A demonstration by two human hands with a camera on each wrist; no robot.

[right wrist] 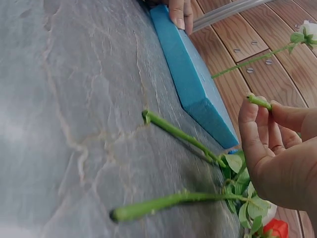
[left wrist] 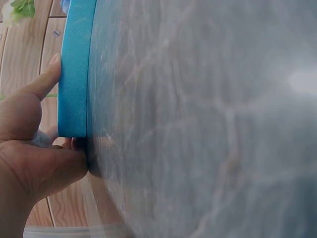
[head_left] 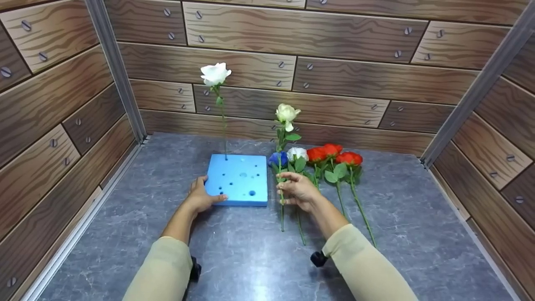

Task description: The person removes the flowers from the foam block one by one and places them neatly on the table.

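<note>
A blue foam block (head_left: 238,167) with several holes in its top lies on the grey table. My left hand (head_left: 202,196) grips its near left corner, thumb over the front edge and fingers along the left side. From a hole near the far left corner rises a tall white rose (head_left: 215,74), upright. To the right of the block my right hand (head_left: 299,191) pinches the green stem of a cream rose (head_left: 287,113), which is held bloom up. In the right wrist view, the stem's cut end (right wrist: 258,102) pokes out between thumb and fingers.
Right of the block lie a blue flower (head_left: 277,159), a white flower (head_left: 297,154) and several red flowers (head_left: 349,158), their stems pointing toward me. Wood-patterned walls (head_left: 334,75) enclose the table (head_left: 167,234) at the back and both sides.
</note>
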